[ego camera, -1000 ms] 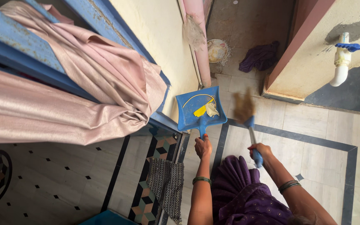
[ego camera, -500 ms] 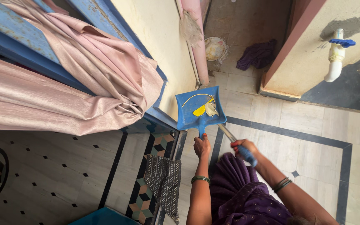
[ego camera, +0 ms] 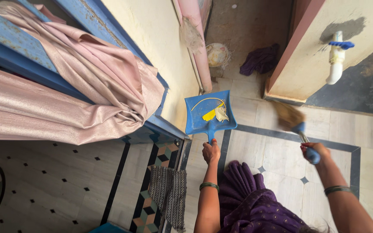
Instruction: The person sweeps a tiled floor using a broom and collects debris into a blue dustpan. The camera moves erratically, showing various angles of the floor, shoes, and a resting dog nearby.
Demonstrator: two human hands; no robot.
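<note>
Blue dustpan [ego camera: 209, 113] — its handle gripped in the closed left hand [ego camera: 211, 152] — lies on the tiled floor [ego camera: 277, 159] by the doorway, while the right hand [ego camera: 314, 151] clamps a small broom [ego camera: 291, 118].

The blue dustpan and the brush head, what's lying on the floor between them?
In the head view, only bare pale floor tile with a dark inlaid border strip lies between the blue dustpan and the brush head.
</note>
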